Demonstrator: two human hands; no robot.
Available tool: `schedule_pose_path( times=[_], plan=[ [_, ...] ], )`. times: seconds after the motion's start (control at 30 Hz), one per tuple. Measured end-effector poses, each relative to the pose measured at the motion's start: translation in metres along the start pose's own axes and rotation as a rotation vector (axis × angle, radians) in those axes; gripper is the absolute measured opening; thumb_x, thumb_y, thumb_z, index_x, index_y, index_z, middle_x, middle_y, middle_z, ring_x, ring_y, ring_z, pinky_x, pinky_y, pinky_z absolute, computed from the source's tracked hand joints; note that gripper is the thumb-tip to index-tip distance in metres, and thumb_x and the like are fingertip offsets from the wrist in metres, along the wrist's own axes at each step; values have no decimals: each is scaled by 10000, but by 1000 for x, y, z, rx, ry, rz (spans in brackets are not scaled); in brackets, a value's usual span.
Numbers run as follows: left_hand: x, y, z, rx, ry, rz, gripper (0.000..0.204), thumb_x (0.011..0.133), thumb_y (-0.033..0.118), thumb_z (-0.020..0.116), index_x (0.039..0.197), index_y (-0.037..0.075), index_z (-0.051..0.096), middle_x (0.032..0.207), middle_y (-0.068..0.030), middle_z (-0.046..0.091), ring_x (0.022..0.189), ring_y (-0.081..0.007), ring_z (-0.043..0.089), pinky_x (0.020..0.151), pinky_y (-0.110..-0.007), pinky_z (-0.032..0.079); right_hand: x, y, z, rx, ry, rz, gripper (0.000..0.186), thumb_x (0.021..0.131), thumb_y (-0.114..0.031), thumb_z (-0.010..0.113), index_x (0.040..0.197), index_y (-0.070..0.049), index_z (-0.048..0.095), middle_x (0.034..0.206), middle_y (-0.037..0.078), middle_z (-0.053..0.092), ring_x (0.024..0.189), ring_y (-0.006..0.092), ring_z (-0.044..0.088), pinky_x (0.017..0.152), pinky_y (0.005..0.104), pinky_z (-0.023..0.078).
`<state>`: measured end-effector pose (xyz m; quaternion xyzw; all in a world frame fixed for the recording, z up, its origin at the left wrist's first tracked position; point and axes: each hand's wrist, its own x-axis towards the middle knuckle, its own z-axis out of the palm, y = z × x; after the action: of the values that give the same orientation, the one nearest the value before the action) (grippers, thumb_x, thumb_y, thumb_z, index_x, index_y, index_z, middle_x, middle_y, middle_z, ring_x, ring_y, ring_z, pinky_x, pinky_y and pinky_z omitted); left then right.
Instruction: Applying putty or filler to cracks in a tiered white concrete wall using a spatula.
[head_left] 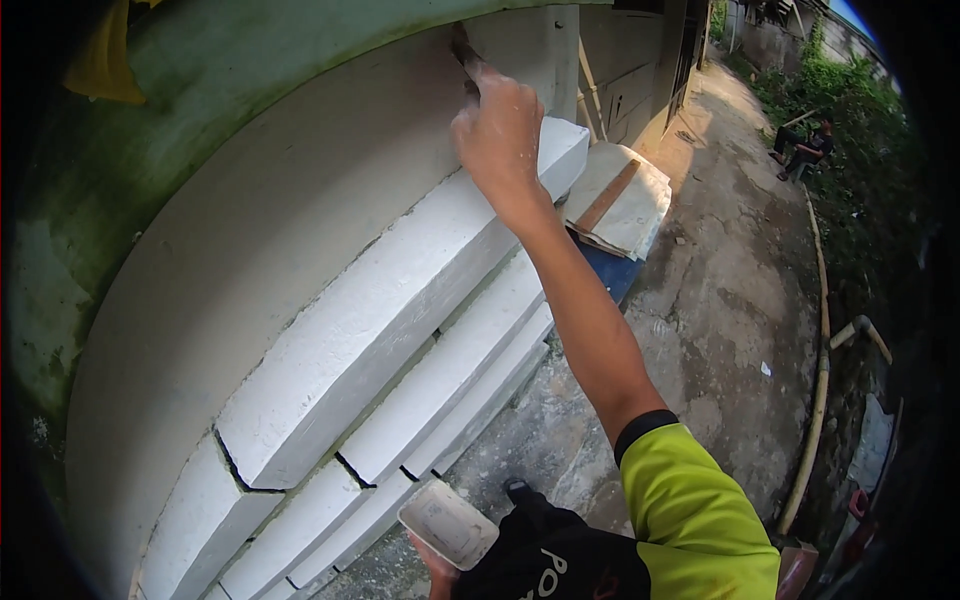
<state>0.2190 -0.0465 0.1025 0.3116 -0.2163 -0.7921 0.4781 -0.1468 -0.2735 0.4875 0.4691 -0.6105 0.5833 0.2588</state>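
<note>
My right hand (505, 135) is raised against the grey wall (330, 150), closed on a dark narrow tool (462, 45), perhaps a putty knife, whose tip meets the wall near the green-stained upper edge. Light residue speckles the fingers. At the bottom, my left hand (437, 565) holds a small pale rectangular tray (447, 520) with whitish smears inside; its fingers are partly hidden. Below my right hand, white blocks (370, 300) with dark gaps between them form stepped rows along the wall.
Boards (620, 200) lie over a blue object past the blocks. A concrete path (720, 310) runs alongside. Bamboo poles and pipes (822, 360) line its right edge by plants. A seated person (810, 150) is farther up. A yellow cloth (105, 55) hangs top left.
</note>
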Motion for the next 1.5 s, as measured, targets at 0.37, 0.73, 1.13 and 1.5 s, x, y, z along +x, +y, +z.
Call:
schedule_pose_path(
  times=[0.37, 0.73, 1.13, 1.5],
  plan=[
    [-4, -10, -21, 170, 108, 77, 702, 966, 617, 171, 1436, 116, 317, 1366, -97, 458, 1216, -285, 474, 1014, -456, 413, 44, 66, 27, -108, 185, 110, 466, 675, 70, 525, 1129, 34, 626, 775, 279, 638, 779, 459, 620, 777, 469, 482],
    [-4, -4, -27, -4, 166, 10, 745, 933, 644, 218, 1401, 84, 369, 1262, -157, 542, 1093, -338, 573, 936, -502, 478, -26, 3, -6, 157, 315, -27, 525, 682, 185, 508, 1182, 31, 561, 951, 233, 665, 812, 419, 648, 749, 446, 506],
    [13, -3, -20, -72, 140, 117, 784, 919, 678, 189, 1429, 102, 339, 1326, -147, 507, 1150, -356, 541, 973, -526, 445, -79, -64, -15, 489, -98, -217, 329, 833, 74, 534, 1159, 73, 574, 968, 243, 667, 870, 369, 665, 798, 425, 491],
    [12, 7, -13, 87, 105, 69, 767, 921, 689, 206, 1441, 138, 325, 1386, -100, 448, 1238, -324, 463, 1038, -510, 385, -76, -106, 31, 159, -168, 0, 361, 657, 118, 625, 1016, 109, 589, 792, 277, 609, 682, 432, 618, 657, 432, 509]
  ],
)
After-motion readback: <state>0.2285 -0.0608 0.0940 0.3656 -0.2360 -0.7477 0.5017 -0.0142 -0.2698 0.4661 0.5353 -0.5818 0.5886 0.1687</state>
